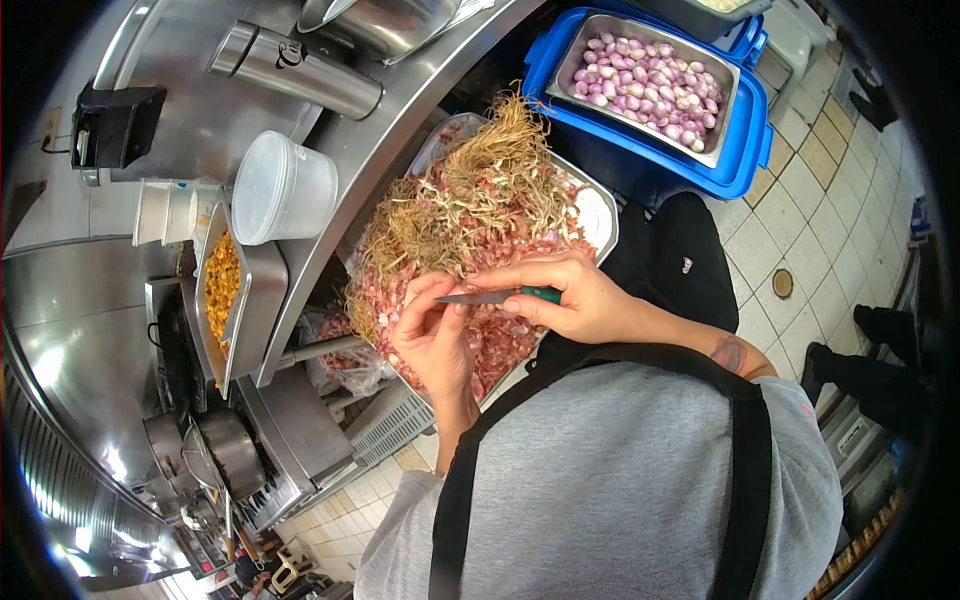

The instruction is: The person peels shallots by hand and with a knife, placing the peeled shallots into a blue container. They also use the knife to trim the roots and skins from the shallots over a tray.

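My right hand (565,290) is closed around a small paring knife (482,297) with a green handle. The blade points left, its tip close to the fingers of my left hand (437,330). Those left fingers are pinched together; whatever they hold is hidden. Both hands are above a large tray (606,222) heaped with reddish shallot skins (510,345). Dry, straw-coloured root ends and stalks (480,165) lie in a tangle over its far part.
Peeled shallots (650,90) fill a metal pan on a blue lidded bin (735,180) at the upper right. Along the left runs a steel counter (340,215) with a white plastic tub (285,188), a steel flask (300,72) and a pan of yellow food (222,285). Another person's legs (865,370) show right.
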Tool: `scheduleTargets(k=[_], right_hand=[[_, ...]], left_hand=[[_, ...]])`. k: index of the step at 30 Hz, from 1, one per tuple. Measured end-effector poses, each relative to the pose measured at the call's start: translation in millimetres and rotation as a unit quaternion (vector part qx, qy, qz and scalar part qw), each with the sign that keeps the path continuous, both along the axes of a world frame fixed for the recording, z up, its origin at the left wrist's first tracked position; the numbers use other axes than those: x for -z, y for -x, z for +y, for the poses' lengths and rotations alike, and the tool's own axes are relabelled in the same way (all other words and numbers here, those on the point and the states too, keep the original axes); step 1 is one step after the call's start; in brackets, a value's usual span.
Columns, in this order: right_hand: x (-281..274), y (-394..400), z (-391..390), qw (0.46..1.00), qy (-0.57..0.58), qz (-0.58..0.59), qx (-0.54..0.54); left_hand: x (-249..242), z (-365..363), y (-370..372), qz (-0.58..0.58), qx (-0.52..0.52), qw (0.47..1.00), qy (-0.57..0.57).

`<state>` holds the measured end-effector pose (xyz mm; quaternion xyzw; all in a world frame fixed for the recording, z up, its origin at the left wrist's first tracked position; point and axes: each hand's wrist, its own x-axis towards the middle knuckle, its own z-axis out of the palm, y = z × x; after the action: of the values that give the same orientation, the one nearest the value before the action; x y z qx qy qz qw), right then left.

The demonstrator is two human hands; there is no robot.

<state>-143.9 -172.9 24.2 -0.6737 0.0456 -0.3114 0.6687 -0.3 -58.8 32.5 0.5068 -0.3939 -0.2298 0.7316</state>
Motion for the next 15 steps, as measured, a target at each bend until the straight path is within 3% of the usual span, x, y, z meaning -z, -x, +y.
scheduleTargets(k=[10,13,15], right_hand=[[-12,6,-3,0.996,0.064,0.062,0.004],[-3,0,0,0.997,0.064,0.000,0.040],[-3,1,2,0.996,-0.080,0.029,-0.034]], left_hand=[[-8,1,-1,-0.053,0.013,0.998,-0.041],[-8,0,-1,-0.068,0.007,0.997,-0.042],[-9,0,3,-0.057,-0.002,0.998,-0.040]])
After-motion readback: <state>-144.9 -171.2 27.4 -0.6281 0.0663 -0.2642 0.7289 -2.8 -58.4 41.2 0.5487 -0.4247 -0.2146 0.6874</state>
